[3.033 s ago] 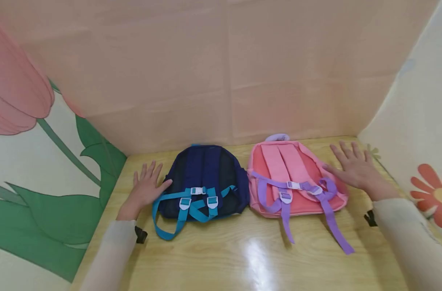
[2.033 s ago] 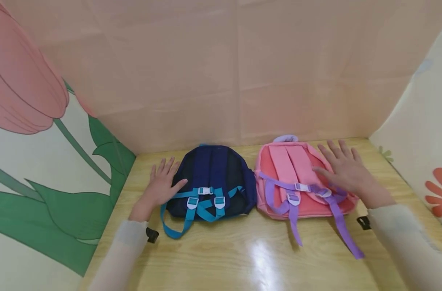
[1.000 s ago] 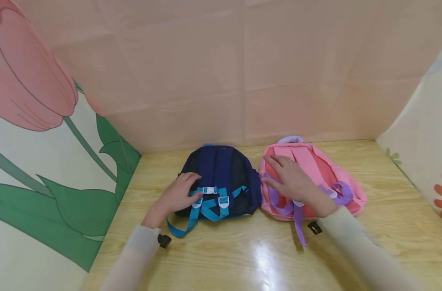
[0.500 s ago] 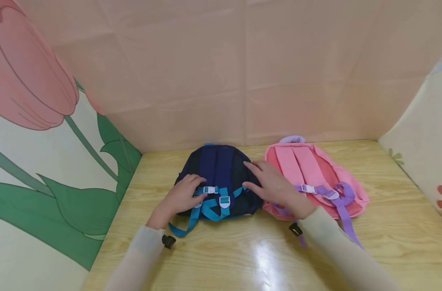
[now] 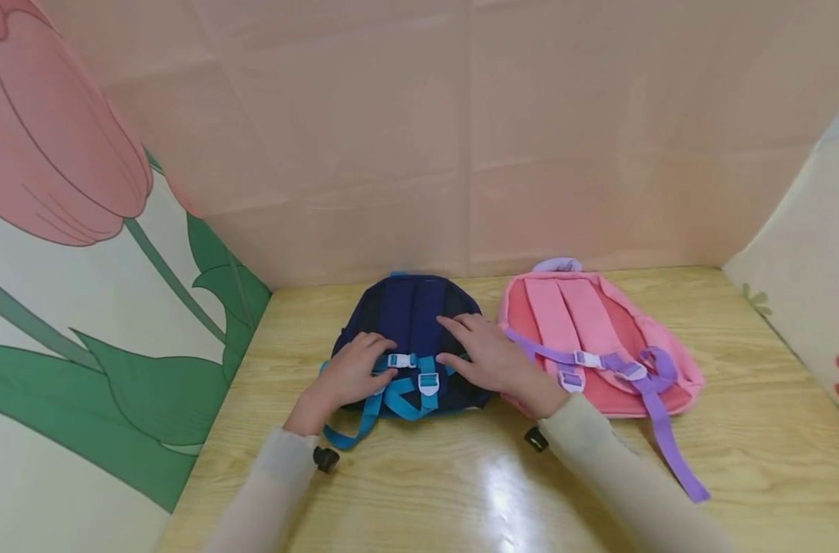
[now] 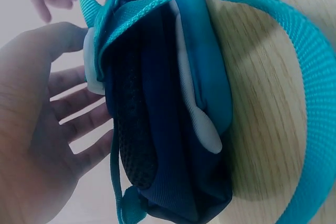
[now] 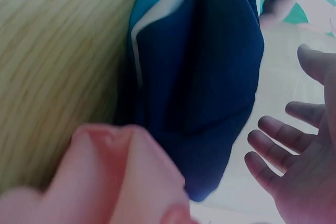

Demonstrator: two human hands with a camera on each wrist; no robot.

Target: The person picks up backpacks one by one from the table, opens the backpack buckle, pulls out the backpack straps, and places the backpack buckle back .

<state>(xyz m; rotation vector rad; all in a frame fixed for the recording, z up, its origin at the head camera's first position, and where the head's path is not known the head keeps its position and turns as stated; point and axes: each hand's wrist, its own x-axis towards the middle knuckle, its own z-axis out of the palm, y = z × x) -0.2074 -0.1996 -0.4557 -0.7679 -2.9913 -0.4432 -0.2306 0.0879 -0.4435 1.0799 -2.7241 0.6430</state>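
- Head: a navy backpack (image 5: 393, 303), dome-shaped and soft-sided, lies shoulder straps up on the wood-grained worktop (image 5: 426, 491). Flat teal webbing (image 5: 365, 421) crosses it, with a white plastic side-release buckle (image 5: 401, 361). The left hand (image 5: 350, 372) is beside that buckle, the right hand (image 5: 491, 357) over the bag's other half, its fingers apart. Beside it lies a pink backpack (image 5: 550, 303) with looped purple webbing (image 5: 668, 442).
- Left wrist: the webbing's ribbed weave arches over a black mesh panel (image 6: 137, 148) and pale piping (image 6: 202, 129). The left fingers are spread; the thumb tip meets a white strap adjuster (image 6: 95, 66), though I cannot tell whether it presses.
- Right wrist: smooth navy cloth bulges behind blurred, folded pink fabric; the right fingers, loosely bent and apart, stand clear of it.
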